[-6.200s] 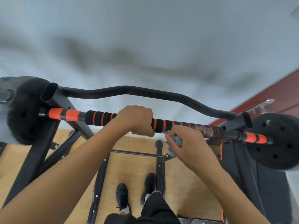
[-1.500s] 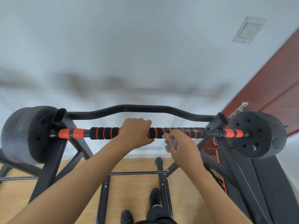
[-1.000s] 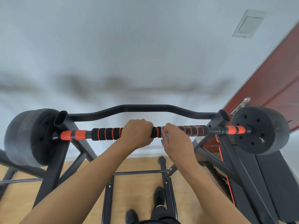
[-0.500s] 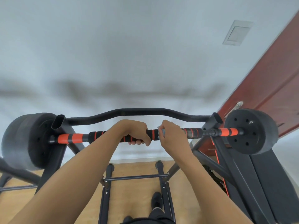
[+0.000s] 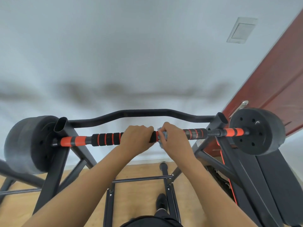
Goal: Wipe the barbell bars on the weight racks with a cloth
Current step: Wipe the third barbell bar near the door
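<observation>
Barbell bar [image 5: 105,139], banded in black and orange foam, rests across a black weight rack [image 5: 60,126]. Left hand [image 5: 136,138] grips the bar's middle, fingers [image 5: 142,130] wrapped over it. Right hand [image 5: 173,140] pinches a blue cloth [image 5: 164,138] against the bar. It has slid leftward from the right-hand stretch and now sits just beside the left hand, so that stretch looks wiped. No room remains between the hands, but the bar toward the left plate [image 5: 27,145] lies open.
</observation>
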A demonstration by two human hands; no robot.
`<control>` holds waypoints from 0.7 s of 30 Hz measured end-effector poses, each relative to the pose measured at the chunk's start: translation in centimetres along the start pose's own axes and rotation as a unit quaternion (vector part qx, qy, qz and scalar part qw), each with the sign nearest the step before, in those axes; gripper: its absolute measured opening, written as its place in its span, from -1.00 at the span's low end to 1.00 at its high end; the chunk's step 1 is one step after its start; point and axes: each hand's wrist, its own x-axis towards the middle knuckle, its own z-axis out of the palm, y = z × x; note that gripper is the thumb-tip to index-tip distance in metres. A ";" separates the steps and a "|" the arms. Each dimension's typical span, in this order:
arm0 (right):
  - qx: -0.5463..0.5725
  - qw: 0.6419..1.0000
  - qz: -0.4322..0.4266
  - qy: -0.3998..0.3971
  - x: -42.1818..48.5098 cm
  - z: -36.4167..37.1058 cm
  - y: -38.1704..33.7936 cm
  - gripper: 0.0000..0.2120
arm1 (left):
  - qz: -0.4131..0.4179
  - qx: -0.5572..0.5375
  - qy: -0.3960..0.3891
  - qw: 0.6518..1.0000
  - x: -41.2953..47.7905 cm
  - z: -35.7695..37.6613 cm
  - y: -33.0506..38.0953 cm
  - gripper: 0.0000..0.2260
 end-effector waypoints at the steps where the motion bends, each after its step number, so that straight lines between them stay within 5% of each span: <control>1: -0.002 1.000 -0.006 0.006 -0.2 0.6 -0.1 -0.89 | -0.006 0.002 -0.001 1.000 0.3 0.0 -0.1 -0.68; 6: -0.037 0.998 -0.051 0.013 -1.6 1.5 0.4 -0.92 | -0.012 -0.032 -0.054 0.998 1.3 -0.2 -0.5 -0.62; 11: -0.012 0.991 -0.036 -0.130 -5.1 1.3 2.6 -0.91 | -0.005 -0.097 -0.127 0.987 2.1 -0.4 -1.2 -0.60; 14: 0.060 0.994 0.028 -0.091 -4.8 -1.5 3.3 -0.84 | -0.002 -0.084 -0.106 0.991 2.2 -0.3 -1.3 -0.62; 18: 0.062 0.998 0.004 0.009 -0.8 -4.3 2.6 -0.82 | -0.010 -0.073 -0.067 0.995 1.5 0.0 -1.0 -0.69; 21: 0.023 0.999 0.011 -0.027 2.8 -4.0 1.7 -0.83 | -0.011 -0.050 -0.040 0.998 0.8 0.0 -0.7 -0.73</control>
